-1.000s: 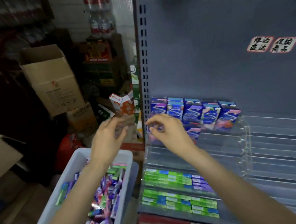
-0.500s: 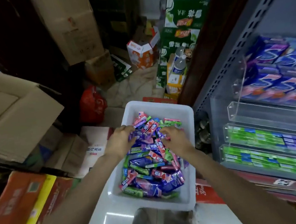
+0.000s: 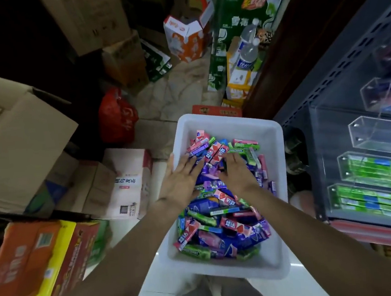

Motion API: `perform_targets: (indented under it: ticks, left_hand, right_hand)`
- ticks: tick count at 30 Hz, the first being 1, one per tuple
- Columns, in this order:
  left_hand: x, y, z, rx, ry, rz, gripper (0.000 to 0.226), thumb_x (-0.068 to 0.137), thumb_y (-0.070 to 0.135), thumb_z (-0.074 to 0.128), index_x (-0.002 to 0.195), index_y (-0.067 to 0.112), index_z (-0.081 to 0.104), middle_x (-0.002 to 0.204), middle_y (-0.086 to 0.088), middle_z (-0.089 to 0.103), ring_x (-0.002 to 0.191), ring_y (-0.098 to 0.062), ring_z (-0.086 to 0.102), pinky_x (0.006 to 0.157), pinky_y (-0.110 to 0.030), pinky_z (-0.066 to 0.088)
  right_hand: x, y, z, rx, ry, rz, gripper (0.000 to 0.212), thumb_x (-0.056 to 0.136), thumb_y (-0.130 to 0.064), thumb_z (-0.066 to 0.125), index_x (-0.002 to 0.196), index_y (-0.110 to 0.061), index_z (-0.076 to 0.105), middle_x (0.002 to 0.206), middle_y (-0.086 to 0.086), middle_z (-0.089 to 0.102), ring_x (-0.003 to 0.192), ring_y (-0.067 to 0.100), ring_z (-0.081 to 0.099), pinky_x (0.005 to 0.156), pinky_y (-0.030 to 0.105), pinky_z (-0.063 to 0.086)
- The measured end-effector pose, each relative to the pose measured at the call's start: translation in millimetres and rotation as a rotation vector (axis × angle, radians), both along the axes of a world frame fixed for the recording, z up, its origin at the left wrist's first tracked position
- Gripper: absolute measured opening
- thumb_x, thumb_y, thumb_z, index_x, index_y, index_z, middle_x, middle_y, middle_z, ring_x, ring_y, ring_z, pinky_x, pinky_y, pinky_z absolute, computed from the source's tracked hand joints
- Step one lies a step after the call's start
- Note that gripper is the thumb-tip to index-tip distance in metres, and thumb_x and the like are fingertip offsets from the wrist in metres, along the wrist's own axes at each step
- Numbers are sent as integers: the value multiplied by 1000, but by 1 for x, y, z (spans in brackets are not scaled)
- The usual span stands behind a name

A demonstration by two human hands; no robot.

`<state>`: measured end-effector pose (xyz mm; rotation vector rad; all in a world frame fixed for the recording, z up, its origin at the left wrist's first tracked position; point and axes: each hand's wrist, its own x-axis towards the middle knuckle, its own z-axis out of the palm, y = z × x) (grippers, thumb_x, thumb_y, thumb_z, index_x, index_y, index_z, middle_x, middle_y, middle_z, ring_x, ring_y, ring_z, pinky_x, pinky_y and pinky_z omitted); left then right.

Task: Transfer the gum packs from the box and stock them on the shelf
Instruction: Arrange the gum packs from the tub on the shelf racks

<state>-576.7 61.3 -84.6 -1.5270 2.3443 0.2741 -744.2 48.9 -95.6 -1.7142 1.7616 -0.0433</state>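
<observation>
Below, hands (image 3: 207, 177) on gum packs (image 3: 220, 219), long axes jumbled

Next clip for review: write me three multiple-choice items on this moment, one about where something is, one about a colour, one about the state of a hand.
1. Where are both hands?
A. On the shelf trays
B. Inside the white bin, on the gum packs
C. On the cardboard boxes

2. What colour are most packs in the two lower clear shelf trays?
A. Green
B. Red
C. Yellow

3. How is the left hand?
A. Clenched in a fist
B. Holding a bottle
C. Flat, fingers spread on the packs

Answers:
1 B: the left hand and right hand lie on the gum packs within the white bin.
2 A: the shelf trays show rows of mostly green packs with blue sections.
3 C: its fingers lie straight and spread, gripping nothing.
</observation>
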Motion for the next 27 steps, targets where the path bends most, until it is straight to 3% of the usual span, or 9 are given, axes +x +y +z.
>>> perform_targets:
  ticks: [4, 8, 11, 17, 21, 23, 27]
  left_hand:
    - [-6, -5, -5, -43, -8, -103, 84, 95, 51, 41, 151, 11, -6, 160, -8, 0, 146, -25, -8, 114, -39, -14]
    - [-15, -10, -11, 62, 107, -60, 89, 92, 46, 51, 151, 10, -5, 160, -8, 2, 147, -23, 5, 119, -34, 3]
    - [-20, -15, -14, 172, 194, 12, 91, 91, 35, 59, 151, 10, -4, 160, -8, -4, 147, -23, 0, 119, -37, 14]
    - [-20, -15, -17, 180, 261, 33, 90, 91, 23, 60, 150, 11, -6, 159, -7, -8, 146, -21, -8, 116, -27, 4]
    - [-20, -9, -17, 129, 221, 17, 90, 93, 31, 56, 149, 9, -10, 159, -7, -8, 146, -20, -9, 115, -25, -3]
    - [-20, -3, -16, 108, 234, 48, 95, 91, 36, 57, 148, 11, -14, 159, -5, -9, 146, -19, -7, 115, -24, -2]
    - [-21, 0, -16, 105, 252, 99, 103, 88, 36, 63, 147, 15, -19, 160, -5, -4, 147, -23, 4, 116, -27, 9]
  right_hand:
    - [-15, -10, -5, -26, 83, 66, 51, 98, -25, 42, 147, -18, 26, 147, 7, 35, 134, 24, 35, 107, 39, 36]
    - [-21, -16, -7, 49, 33, 48, 57, 97, -18, 48, 147, -24, 23, 137, 12, 45, 119, 28, 50, 98, 42, 45]
    - [-17, -20, -14, 76, -52, 22, 65, 93, -17, 54, 148, -24, 20, 139, 13, 45, 125, 29, 46, 102, 43, 42]
    - [-16, -23, -25, 29, -164, -76, 76, 82, -9, 66, 145, -25, 26, 131, 11, 51, 125, 27, 43, 101, 45, 41]
    - [-14, -25, -23, 13, -297, -212, 71, 75, -2, 73, 133, -21, 36, 116, 8, 59, 110, 24, 55, 87, 42, 49]
    - [-13, -26, -18, -11, -400, -239, 60, 75, 2, 71, 121, -19, 39, 105, 4, 63, 101, 22, 59, 75, 33, 49]
    - [-1, -18, -9, 2, -618, -341, 50, 79, 7, 65, 117, -13, 39, 87, -2, 58, 85, 18, 61, 78, 31, 51]
